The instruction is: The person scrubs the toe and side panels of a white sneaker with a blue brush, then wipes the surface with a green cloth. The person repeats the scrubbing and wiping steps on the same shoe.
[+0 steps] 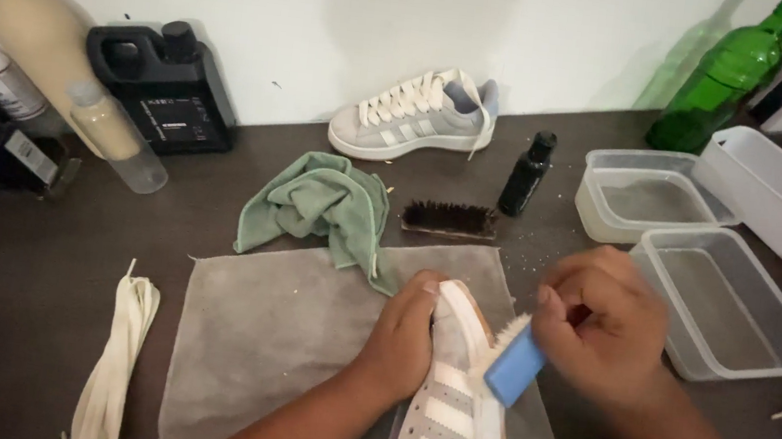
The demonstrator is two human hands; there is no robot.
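My left hand grips a grey sneaker with white stripes, holding it on its side over a grey cloth mat. My right hand holds a blue-handled brush with pale bristles pressed against the sneaker's sole edge near the toe. The matching grey sneaker, laced with cream laces, stands by the wall at the back.
A green rag, a dark bristle brush and a small black bottle lie behind the mat. Clear plastic tubs sit on the right, a green glass bottle behind them. Loose cream laces lie left; a black jug stands back left.
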